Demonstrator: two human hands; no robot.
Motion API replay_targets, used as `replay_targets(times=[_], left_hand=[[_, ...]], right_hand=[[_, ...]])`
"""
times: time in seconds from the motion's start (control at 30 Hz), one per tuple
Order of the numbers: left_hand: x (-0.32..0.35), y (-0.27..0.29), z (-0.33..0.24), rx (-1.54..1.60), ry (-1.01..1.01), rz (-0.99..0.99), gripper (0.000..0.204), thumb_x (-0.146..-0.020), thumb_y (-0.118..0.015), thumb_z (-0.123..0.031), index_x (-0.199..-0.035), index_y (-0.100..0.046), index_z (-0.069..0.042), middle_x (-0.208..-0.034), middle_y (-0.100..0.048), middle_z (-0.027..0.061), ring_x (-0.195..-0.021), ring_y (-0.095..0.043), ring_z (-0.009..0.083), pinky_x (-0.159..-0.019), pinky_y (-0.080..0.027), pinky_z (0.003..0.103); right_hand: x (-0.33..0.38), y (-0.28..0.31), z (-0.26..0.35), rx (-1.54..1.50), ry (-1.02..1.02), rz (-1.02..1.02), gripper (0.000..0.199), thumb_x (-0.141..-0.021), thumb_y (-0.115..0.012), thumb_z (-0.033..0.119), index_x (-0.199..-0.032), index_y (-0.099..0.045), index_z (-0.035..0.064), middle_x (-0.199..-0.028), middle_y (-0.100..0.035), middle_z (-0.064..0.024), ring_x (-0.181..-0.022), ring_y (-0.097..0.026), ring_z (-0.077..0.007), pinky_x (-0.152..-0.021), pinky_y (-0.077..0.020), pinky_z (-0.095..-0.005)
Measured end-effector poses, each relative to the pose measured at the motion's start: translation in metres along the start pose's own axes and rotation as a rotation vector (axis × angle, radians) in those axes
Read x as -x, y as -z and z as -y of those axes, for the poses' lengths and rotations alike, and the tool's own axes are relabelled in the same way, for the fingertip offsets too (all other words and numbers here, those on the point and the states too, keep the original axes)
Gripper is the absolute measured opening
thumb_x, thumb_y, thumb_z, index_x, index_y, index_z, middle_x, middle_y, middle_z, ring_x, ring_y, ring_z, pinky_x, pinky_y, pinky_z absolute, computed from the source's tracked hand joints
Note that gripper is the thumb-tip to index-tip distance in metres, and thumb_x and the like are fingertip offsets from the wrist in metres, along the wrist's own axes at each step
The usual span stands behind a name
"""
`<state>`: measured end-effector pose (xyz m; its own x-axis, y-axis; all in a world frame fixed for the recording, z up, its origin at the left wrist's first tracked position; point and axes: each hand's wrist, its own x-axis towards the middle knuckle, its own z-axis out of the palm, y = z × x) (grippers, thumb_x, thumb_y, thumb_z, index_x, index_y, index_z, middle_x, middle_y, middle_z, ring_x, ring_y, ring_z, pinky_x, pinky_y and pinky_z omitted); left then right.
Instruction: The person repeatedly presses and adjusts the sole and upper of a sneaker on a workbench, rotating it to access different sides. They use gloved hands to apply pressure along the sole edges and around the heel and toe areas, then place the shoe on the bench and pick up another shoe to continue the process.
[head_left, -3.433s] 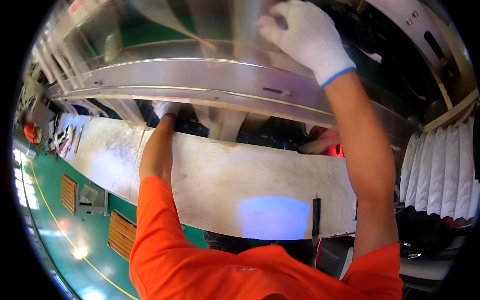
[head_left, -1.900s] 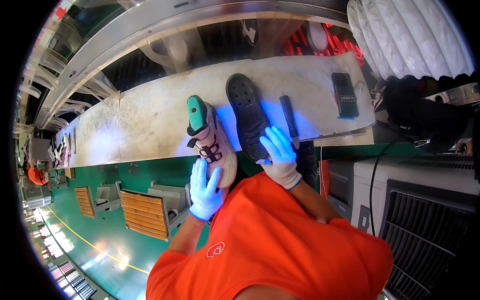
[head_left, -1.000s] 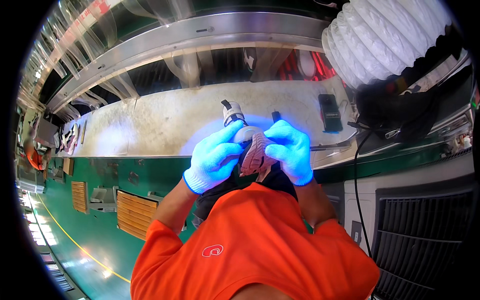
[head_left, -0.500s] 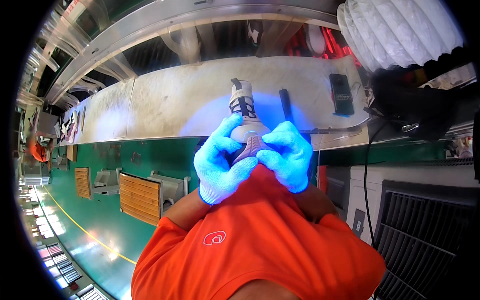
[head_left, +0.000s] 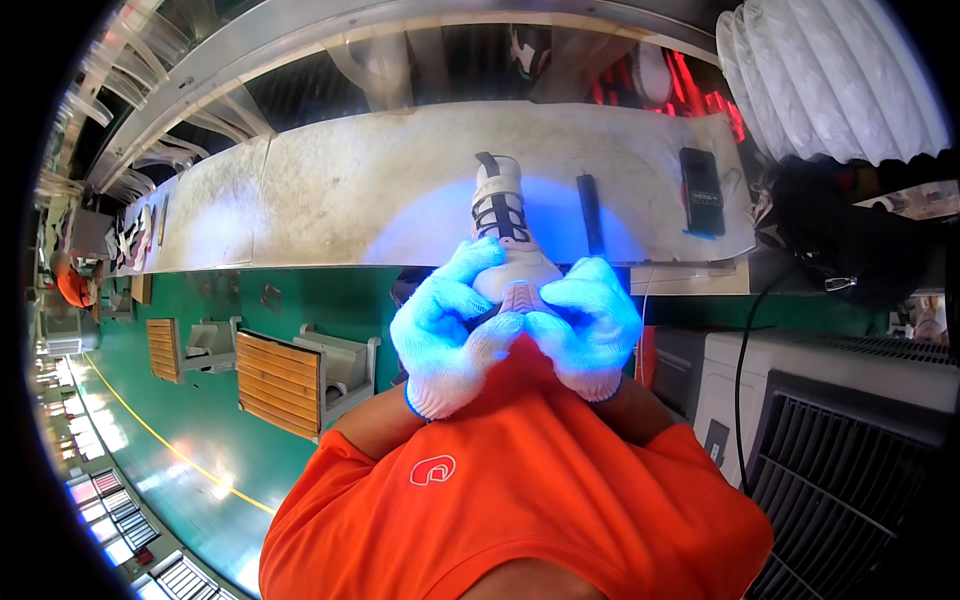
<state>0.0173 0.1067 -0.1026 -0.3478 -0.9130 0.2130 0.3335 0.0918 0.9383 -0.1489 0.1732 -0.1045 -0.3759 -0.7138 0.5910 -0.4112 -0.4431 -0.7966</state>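
Note:
A white shoe (head_left: 502, 212) with black straps and a black heel tab points its toe toward me at the bench's near edge. Against its toe lies a mauve ribbed shoe sole (head_left: 521, 297), mostly covered by my fingers. My left hand (head_left: 440, 335), in a white knit glove lit blue, wraps the left side of the toe, thumb on the sole. My right hand (head_left: 590, 328), gloved alike, pinches the sole from the right. Both hands are closed, their thumbs nearly meeting over the sole. The undersides of shoe and sole are hidden.
On the pale bench (head_left: 340, 190), right of the shoe, lie a slim black tool (head_left: 590, 213) and a black handheld device (head_left: 703, 192). A white ribbed duct (head_left: 835, 85) hangs at upper right. A black cable (head_left: 742, 390) runs down before a grey machine (head_left: 850, 440). Wooden-slatted seats (head_left: 280, 380) stand at left.
My right thumb has moved in toward the left one, and less of the sole shows between them. The view has shifted slightly, so the bench things sit farther right. Both hands keep their hold.

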Motion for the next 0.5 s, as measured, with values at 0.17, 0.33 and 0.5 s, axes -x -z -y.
replay_targets(times=[0.17, 0.33, 0.5], left_hand=[[-0.005, 0.005, 0.004, -0.077, -0.083, 0.028, 0.030, -0.082, -0.096, 0.000, -0.092, -0.068, 0.002, -0.137, -0.075, 0.0294, -0.136, -0.068, 0.0354, -0.122, -0.047, 0.052], [-0.013, 0.005, 0.002, -0.080, -0.101, 0.081, 0.034, -0.081, -0.098, -0.002, -0.091, -0.066, 0.002, -0.134, -0.076, 0.0312, -0.127, -0.074, 0.0328, -0.114, -0.055, 0.047], [-0.015, 0.009, 0.003, -0.032, -0.098, 0.098, 0.040, -0.080, -0.098, 0.000, -0.102, -0.064, 0.001, -0.129, -0.078, 0.0287, -0.123, -0.075, 0.0314, -0.111, -0.057, 0.047]], right_hand=[[-0.003, -0.009, -0.001, -0.002, 0.012, -0.067, 0.031, -0.078, -0.099, -0.002, -0.100, -0.079, 0.0066, -0.082, -0.063, -0.0038, -0.068, -0.058, -0.0164, -0.058, -0.0441, -0.0299], [-0.005, -0.005, 0.000, 0.010, 0.015, -0.038, 0.027, -0.081, -0.099, -0.002, -0.097, -0.079, 0.0070, -0.080, -0.062, -0.0030, -0.067, -0.056, -0.0158, -0.057, -0.0422, -0.0302], [-0.002, -0.008, 0.002, -0.057, -0.049, -0.064, 0.033, -0.087, -0.097, 0.000, -0.112, -0.077, 0.0056, -0.080, -0.060, 0.0006, -0.068, -0.052, -0.0085, -0.058, -0.0405, -0.0268]])
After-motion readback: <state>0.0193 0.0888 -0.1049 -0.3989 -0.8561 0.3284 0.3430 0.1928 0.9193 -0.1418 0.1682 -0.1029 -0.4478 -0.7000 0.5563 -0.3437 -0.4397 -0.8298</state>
